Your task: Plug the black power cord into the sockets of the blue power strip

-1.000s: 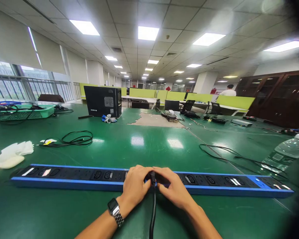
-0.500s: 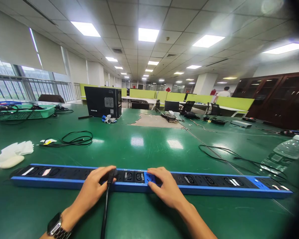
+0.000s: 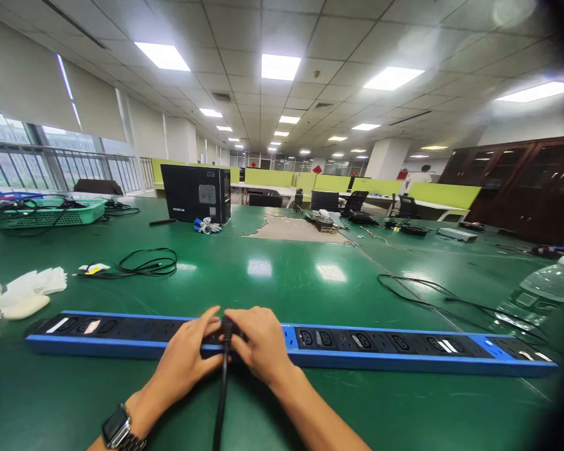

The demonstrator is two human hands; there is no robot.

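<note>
A long blue-and-black power strip lies crosswise on the green table, its sockets facing up. My right hand is closed on a black plug over the middle of the strip. From this plug a thick black cable runs down toward me. Just left of it, my left hand wraps across the strip, thumb at the front edge and fingers at the far side. The hands cover the sockets beneath them, so how far the plug sits in cannot be seen.
A coiled black cable and white gloves lie left. A clear bottle and a loose cable are at right. Farther back stand a computer tower and a green basket. A person is in the distance.
My right hand has moved left along the strip and taken hold of the plug. My left hand has let the plug go and now spans the strip beside it.
</note>
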